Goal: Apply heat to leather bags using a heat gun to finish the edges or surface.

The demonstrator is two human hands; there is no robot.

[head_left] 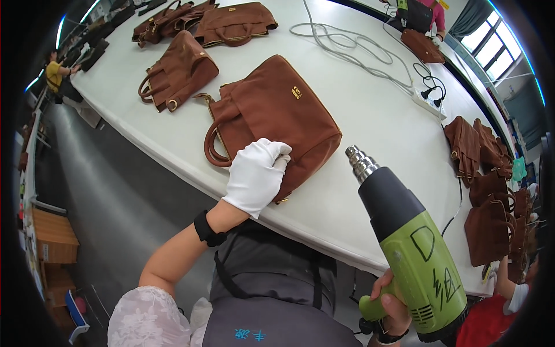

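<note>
- One heat gun (413, 248), green and grey.
- One white glove (257, 176).
- One power strip (429, 104).
- One grey cable (347, 43) in loops.
- One white table (370, 121).
- Five brown handbags at the near and far left, the nearest one (274, 121); a heap at the right (491, 196), too crowded to count.

The scene is bright and evenly lit. Daylight enters through the windows (484, 36) at the upper right, and strip lights (60, 30) glow along the upper left rim. The white worktop (370, 115) reflects strongly, nearly washed out at its far end. Shadows are soft and short. Fisheye bending curves the worktop edge, a black vignette rings the frame, and detail stays sharp at the centre.
</note>
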